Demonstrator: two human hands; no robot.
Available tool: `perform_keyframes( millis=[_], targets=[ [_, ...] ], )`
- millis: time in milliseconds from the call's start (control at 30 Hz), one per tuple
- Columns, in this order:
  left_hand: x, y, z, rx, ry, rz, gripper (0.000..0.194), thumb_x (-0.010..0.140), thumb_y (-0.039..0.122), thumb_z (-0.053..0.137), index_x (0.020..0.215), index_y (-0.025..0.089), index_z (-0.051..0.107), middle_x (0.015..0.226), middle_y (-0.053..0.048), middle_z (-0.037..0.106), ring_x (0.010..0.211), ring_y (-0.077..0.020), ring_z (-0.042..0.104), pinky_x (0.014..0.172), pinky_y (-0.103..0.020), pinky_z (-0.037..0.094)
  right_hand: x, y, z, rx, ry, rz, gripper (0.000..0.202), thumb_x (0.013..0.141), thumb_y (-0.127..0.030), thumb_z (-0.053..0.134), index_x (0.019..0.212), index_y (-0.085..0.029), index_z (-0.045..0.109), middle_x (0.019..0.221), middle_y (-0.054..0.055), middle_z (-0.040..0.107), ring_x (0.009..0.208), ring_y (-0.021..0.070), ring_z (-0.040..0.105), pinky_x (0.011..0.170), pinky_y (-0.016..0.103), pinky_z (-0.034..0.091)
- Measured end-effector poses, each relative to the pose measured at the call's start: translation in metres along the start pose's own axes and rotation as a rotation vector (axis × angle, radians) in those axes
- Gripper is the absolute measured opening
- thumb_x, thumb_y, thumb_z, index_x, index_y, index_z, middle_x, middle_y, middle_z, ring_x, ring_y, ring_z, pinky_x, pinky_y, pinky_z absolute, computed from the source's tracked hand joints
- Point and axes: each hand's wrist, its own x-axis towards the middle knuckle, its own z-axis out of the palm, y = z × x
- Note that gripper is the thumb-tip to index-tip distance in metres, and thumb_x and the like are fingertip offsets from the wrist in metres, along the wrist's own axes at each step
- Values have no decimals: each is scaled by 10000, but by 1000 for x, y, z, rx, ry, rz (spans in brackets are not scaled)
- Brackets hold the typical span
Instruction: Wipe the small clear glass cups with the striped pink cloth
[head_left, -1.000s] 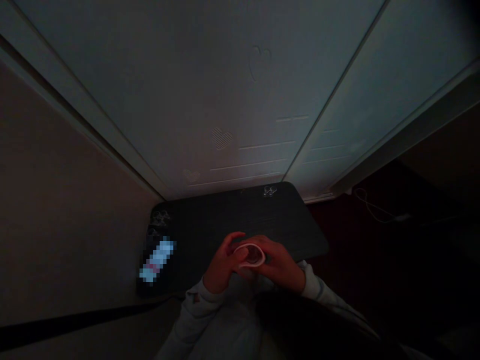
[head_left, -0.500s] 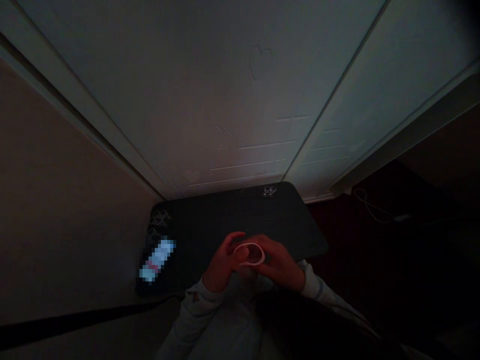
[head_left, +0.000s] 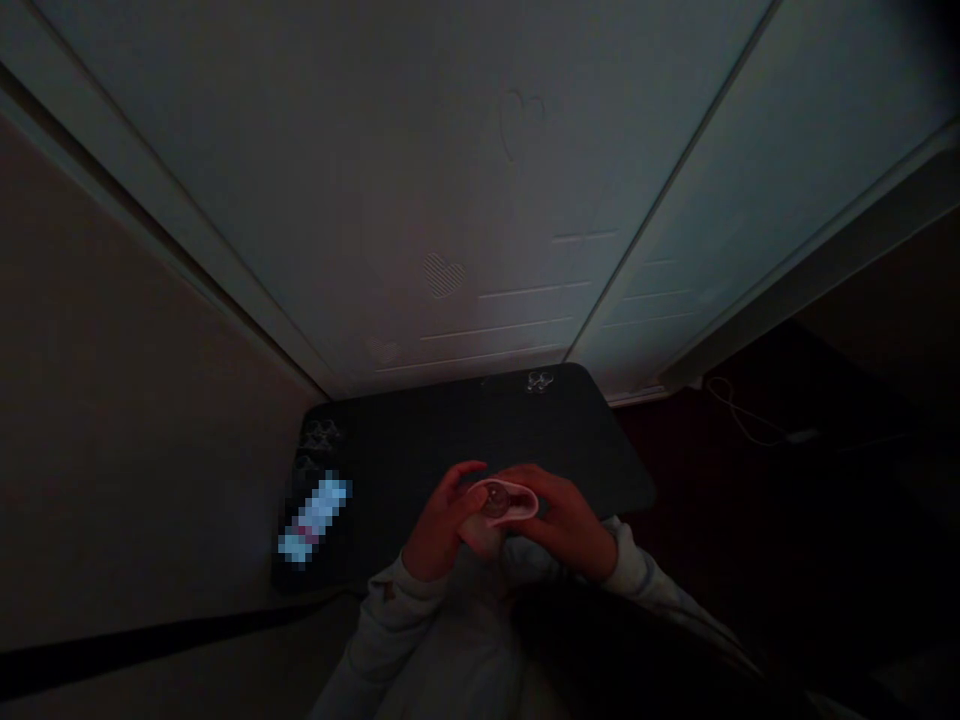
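The left hand [head_left: 436,530] and right hand [head_left: 574,520] grasp one pale container [head_left: 481,540] by the near edge of the dark table [head_left: 420,440]. Leftward lies a bright pixelated object [head_left: 315,520]; clear pieces [head_left: 538,382] lie far back. The container's inside is too dim to tell.

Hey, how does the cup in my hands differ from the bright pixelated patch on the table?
The cup is held between your left hand and your right hand; the bright patch lies at the left end of the table. The cup is dim with a pinkish rim; the bright patch looks pale blue with a reddish spot. Both look paler than the table.
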Motion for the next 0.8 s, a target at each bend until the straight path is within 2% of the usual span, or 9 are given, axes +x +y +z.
perform_keyframes(
  millis=[167,367,600,700,800],
  targets=[
    [3,0,-4,104,-75,-46,420,649,318,631,1007,162,479,819,-37,641,718,-167,592,638,-276,428,2,-7,1,1,-55,11,324,674,-316,657,958,-182,573,928,59,627,866,180,563,760,310,437],
    [7,2,-13,238,-217,-115,411,631,321,646,990,166,519,826,-31,626,754,-174,580,663,-277,412,5,-13,0,16,-203,3,327,650,-309,676,937,-176,592,909,54,642,855,183,570,755,298,427],
    [5,4,-21,242,-251,-170,458,619,317,654,1034,187,508,883,-45,632,772,-182,586,645,-271,406,5,-9,-5,131,-354,34,305,696,-278,637,983,-183,598,948,39,640,890,172,568,787,286,415],
    [6,3,-21,229,-260,-192,461,612,316,661,1028,186,514,882,-46,636,773,-180,586,651,-270,409,4,-10,-5,167,-353,106,309,676,-269,652,968,-179,600,918,30,642,833,165,582,736,269,433],
    [6,2,-19,242,-219,-155,434,636,347,642,1016,179,520,850,-43,640,757,-177,589,655,-273,415,2,-9,-3,125,-266,187,324,629,-271,687,921,-162,598,856,30,644,749,160,587,663,256,442]
  ],
)
